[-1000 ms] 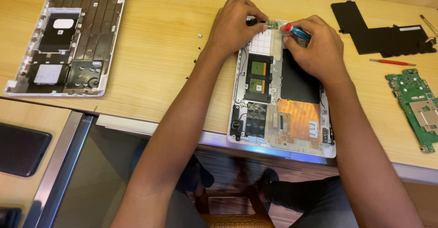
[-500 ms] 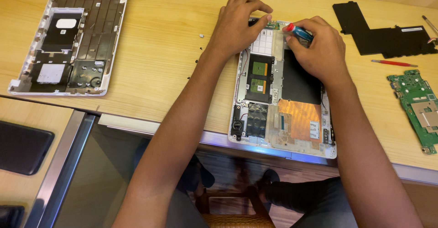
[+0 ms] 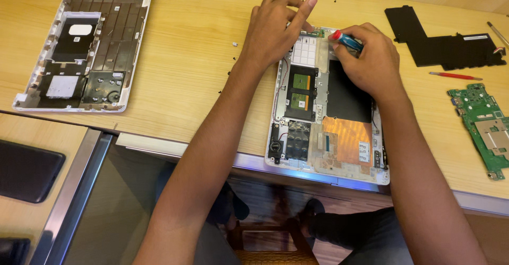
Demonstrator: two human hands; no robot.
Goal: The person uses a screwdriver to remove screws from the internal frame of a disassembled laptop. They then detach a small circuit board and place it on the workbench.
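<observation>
1. The opened laptop chassis (image 3: 328,111) lies at the desk's near edge.
2. The left hand (image 3: 275,32), fingers loose, steadies its 12 o'clock end.
3. The right hand (image 3: 371,58) grips a screwdriver (image 3: 347,40).
4. The bottom cover (image 3: 85,47) at 9 o'clock and the motherboard (image 3: 485,127) at 3 o'clock are already out; smaller boards remain.

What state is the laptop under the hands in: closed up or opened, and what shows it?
Opened. The laptop base shows bare internal parts, its bottom cover lies apart, and the right hand holds a screwdriver.

Electronics repair bench: wooden tabletop (image 3: 201,58) carries opened laptop chassis (image 3: 326,138), detached bottom cover (image 3: 85,47), green circuit board (image 3: 485,130), loose screws (image 3: 233,58).
</observation>
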